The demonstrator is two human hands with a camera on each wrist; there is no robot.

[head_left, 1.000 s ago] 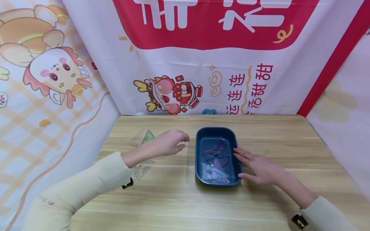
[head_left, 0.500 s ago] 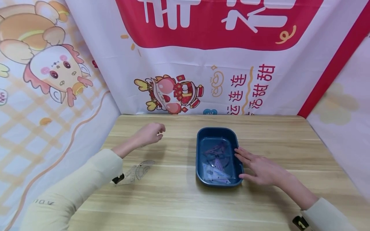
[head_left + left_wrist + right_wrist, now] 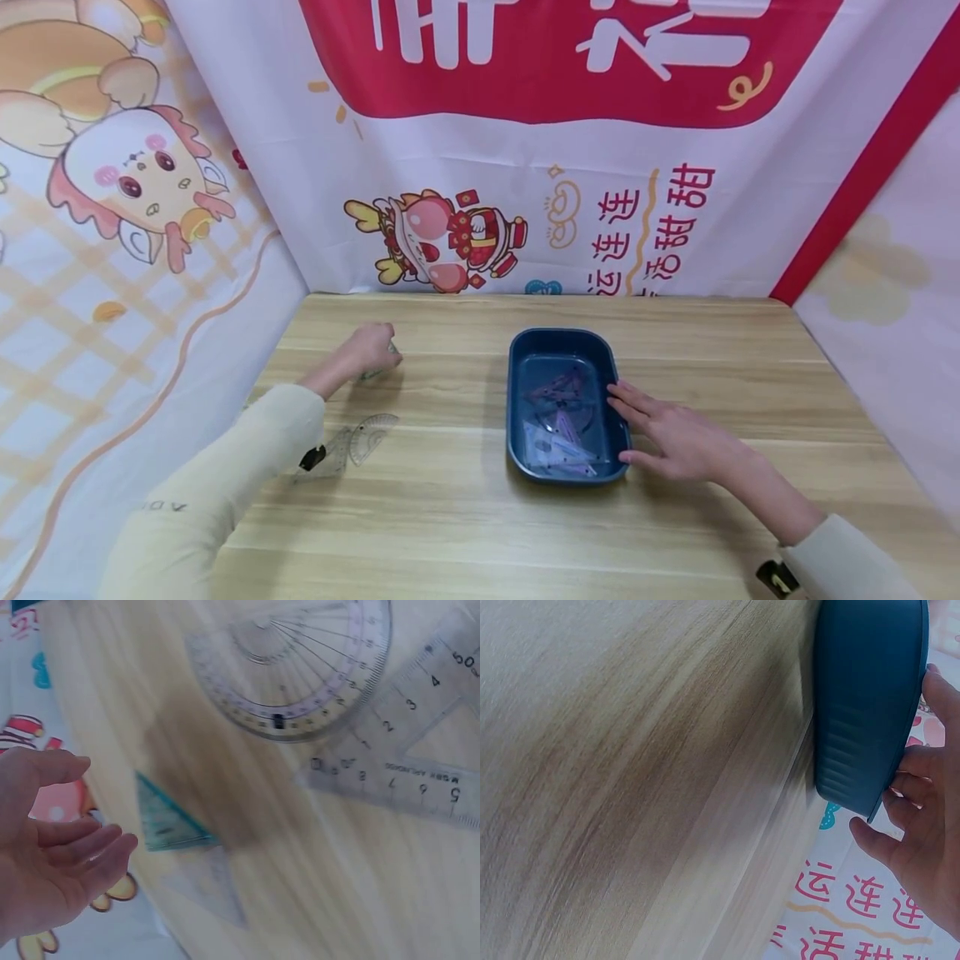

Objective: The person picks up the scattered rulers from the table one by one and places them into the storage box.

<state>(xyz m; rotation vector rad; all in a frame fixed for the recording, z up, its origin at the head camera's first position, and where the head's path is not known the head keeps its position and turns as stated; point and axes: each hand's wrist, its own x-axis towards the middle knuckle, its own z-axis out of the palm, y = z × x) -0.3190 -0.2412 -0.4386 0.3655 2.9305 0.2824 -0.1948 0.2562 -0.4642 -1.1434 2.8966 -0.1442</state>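
My left hand [image 3: 371, 348] reaches down at the table's left rear, largely covering a small green set square [image 3: 169, 817] in the head view. In the left wrist view, its fingers are loosely bent with a gap between them and that set square. A small clear set square [image 3: 217, 889] lies against the green one. My right hand [image 3: 671, 433] touches the right side of a dark blue plastic box [image 3: 570, 343], its fingers fairly straight at the rim. Inside the box lie several purple and clear drawing tools [image 3: 562, 442], partly overlapping.
A clear protractor [image 3: 372, 437] and a larger clear set square [image 3: 330, 460] lie on the wooden table [image 3: 442, 517], nearer than the left hand and partly under the left forearm. Printed cloth [image 3: 450, 150] hangs behind the table and along both sides.
My left hand has moved from beside the box leftward to the table's left rear, then down over the green set square. The right hand and the box stay where they were.
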